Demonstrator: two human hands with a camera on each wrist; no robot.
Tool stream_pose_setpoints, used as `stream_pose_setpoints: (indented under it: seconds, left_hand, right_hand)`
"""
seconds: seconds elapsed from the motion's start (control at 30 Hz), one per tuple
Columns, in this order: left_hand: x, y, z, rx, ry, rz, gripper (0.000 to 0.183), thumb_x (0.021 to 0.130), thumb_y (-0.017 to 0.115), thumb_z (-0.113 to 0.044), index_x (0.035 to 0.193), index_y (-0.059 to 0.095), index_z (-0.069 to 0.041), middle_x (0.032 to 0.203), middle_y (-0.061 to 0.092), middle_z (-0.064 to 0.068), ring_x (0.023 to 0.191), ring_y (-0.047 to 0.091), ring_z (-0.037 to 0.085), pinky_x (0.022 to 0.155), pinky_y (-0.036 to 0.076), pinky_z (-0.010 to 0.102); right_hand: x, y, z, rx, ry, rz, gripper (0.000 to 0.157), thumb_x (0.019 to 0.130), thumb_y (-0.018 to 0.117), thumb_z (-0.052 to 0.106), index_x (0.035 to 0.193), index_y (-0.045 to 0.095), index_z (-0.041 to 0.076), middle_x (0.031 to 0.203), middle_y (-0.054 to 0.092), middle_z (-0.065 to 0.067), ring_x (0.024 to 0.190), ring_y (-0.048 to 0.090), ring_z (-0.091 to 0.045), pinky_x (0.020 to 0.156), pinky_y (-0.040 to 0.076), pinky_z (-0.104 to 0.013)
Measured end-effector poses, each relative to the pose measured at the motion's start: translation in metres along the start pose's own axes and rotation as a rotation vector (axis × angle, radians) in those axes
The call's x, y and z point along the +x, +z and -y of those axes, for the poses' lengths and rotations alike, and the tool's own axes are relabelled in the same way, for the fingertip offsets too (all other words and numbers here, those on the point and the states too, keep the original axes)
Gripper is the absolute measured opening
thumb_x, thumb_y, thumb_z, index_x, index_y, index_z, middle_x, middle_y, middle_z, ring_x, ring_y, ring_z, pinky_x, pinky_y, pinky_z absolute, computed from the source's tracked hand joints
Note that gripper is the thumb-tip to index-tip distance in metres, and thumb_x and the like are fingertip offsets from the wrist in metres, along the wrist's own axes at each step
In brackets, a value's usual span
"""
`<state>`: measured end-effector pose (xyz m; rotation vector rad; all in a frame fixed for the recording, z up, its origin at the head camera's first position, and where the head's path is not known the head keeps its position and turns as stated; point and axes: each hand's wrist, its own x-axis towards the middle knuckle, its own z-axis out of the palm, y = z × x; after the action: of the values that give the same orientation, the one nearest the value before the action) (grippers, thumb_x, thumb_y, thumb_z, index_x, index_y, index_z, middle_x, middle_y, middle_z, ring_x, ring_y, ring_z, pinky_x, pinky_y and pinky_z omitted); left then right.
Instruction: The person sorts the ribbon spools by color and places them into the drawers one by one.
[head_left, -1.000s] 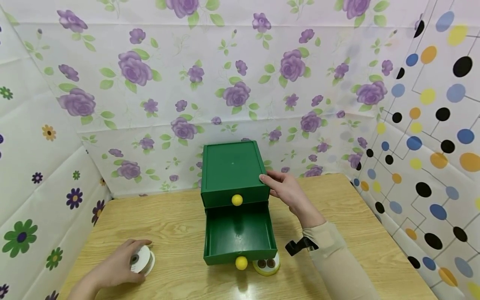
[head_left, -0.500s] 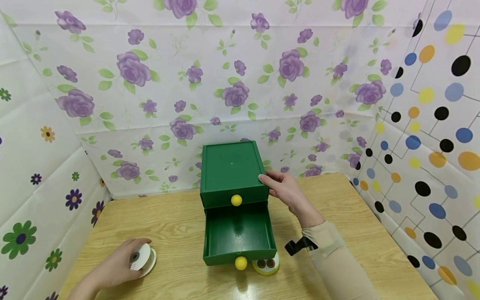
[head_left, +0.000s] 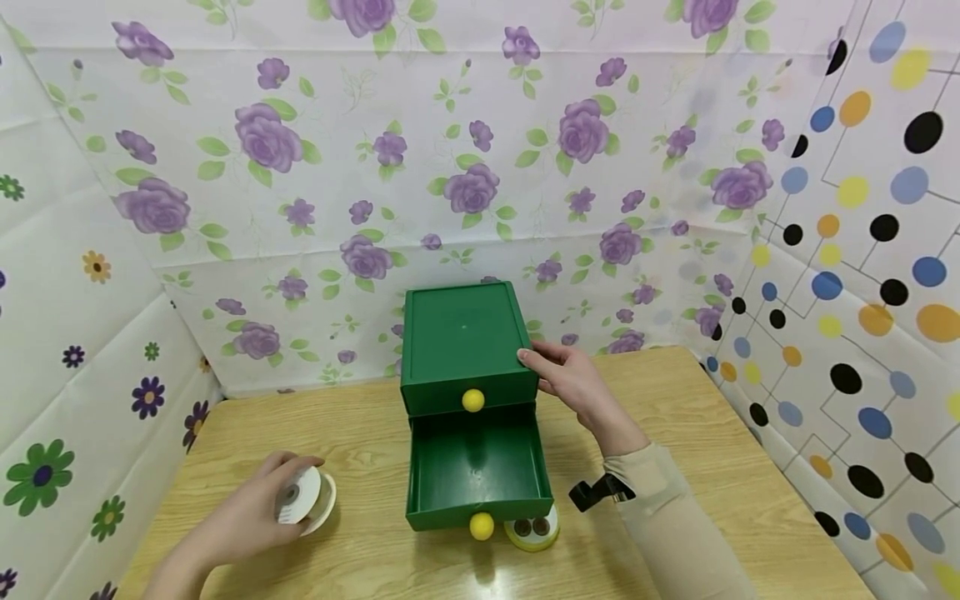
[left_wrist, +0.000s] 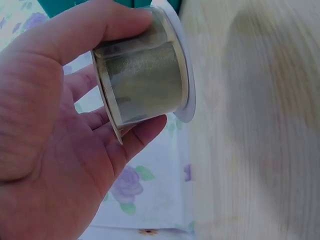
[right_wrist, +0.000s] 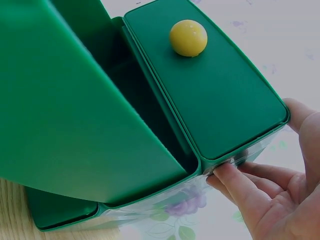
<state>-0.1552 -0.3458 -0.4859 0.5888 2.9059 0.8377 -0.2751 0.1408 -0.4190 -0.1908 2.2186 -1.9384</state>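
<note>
On my feeds, the green cabinet (head_left: pixel 465 333), a boxy piece with smooth plastic faces, stands upright on the wood-grained table (head_left: pixel 360 450). I see the right hand (head_left: pixel 573 383) holding its upper front right corner, thumb over the top edge, fingertips against the glossy side. Its top drawer is closed, with a round yellow knob (head_left: pixel 473 400); the middle drawer (head_left: pixel 480 479), a shallow tray, is pulled out.

Left of the cabinet and nearer me, well apart from it, the left hand (head_left: pixel 243 512) grips the ribbon spool (left_wrist: pixel 145 85) between thumb and fingers. I make out two thin white discs with sheeny olive-gold ribbon wound between them. I can't tell whether its rim touches the table.

Below the cabinet's pulled-out drawer, I see a partly hidden white round object (head_left: pixel 534 532) with yellow edging and dark brown circles.
</note>
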Motion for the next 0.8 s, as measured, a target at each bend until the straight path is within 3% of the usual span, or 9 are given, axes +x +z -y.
stream_pose_setpoints:
  seconds: [0.3,0.67,0.8]
  left_hand:
    - [0.009,-0.002,-0.021,-0.023,0.031,-0.018,0.087,0.075,0.098,-0.019,0.152,0.058,-0.020,0.133,0.055,0.006,0.101,0.056,0.015,0.074,0.053,0.025]
    - [0.029,0.004,-0.059,-0.075,0.212,-0.045,0.082,0.073,0.096,-0.010,0.146,0.061,-0.020,0.128,0.058,-0.007,0.099,0.057,0.010,0.076,0.054,0.025]
    - [0.033,0.005,-0.069,-0.085,0.246,-0.062,0.079,0.072,0.097,-0.010,0.141,0.061,-0.024,0.127,0.058,-0.011,0.099,0.057,0.009,0.077,0.054,0.026]
  right_hand:
    - [0.001,-0.001,-0.001,0.002,0.002,-0.006,0.079,0.102,0.073,0.050,0.161,0.047,0.006,0.164,0.045,-0.016,0.147,0.050,-0.034,0.116,0.047,-0.051]
    - [0.001,0.000,0.000,0.005,-0.001,-0.004,0.079,0.101,0.074,0.051,0.161,0.048,0.007,0.164,0.046,-0.015,0.147,0.050,-0.034,0.116,0.047,-0.052]
    - [0.000,-0.001,-0.001,0.008,-0.003,0.002,0.078,0.102,0.073,0.051,0.161,0.048,0.007,0.164,0.045,-0.016,0.147,0.050,-0.035,0.118,0.044,-0.055]
